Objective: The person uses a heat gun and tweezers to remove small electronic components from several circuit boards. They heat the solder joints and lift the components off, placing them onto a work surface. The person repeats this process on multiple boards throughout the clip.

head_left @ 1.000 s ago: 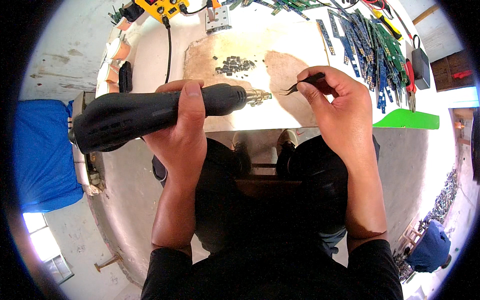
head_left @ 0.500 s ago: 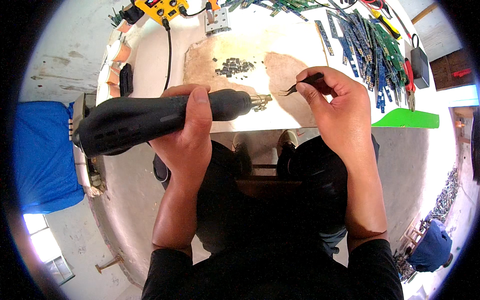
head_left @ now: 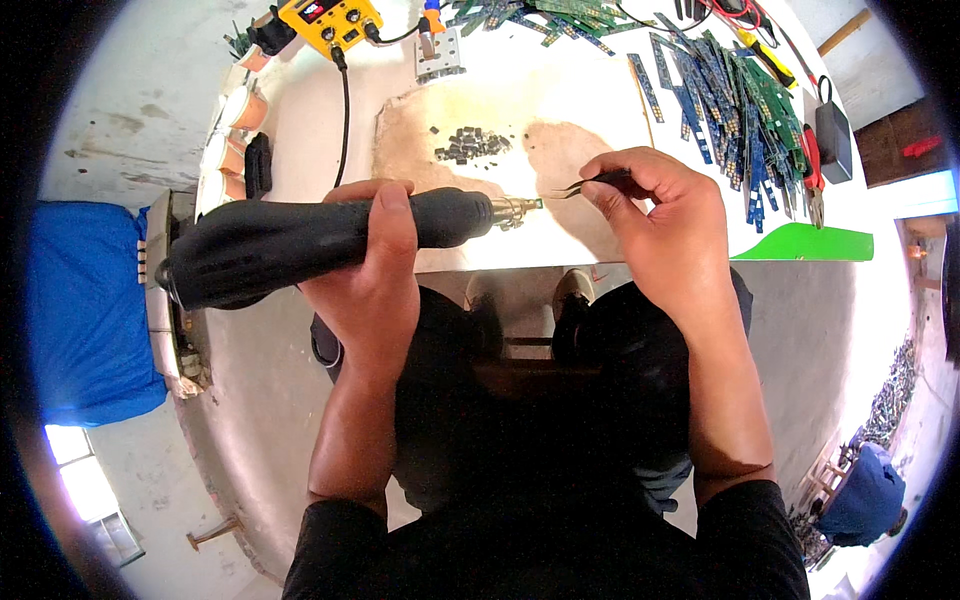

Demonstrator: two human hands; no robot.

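My left hand (head_left: 365, 295) is wrapped round a black hot air gun (head_left: 290, 248), its metal nozzle (head_left: 508, 211) pointing right over the table's near edge. At the nozzle's tip a tiny green piece (head_left: 538, 203) shows, too small to make out fully. Thumb and fingers of my right hand (head_left: 670, 225) pinch dark tweezers (head_left: 607, 182). The tweezers' thin tips reach left, a short way from the nozzle. Beyond the nozzle, several small black chips (head_left: 472, 146) lie in a loose heap on a stained board (head_left: 410, 112).
Narrow blue and green circuit strips (head_left: 725, 105) are piled at the right, beside red-handled pliers (head_left: 813, 170). A yellow control station (head_left: 328, 22) with a black cable (head_left: 346, 120) stands at the back left, near a metal block (head_left: 438, 58). Cups (head_left: 243, 108) line the left edge.
The right hand and tweezers have moved slightly left and down, toward the nozzle. The hot air gun stays in the left hand, and the green piece at its tip shows more clearly.
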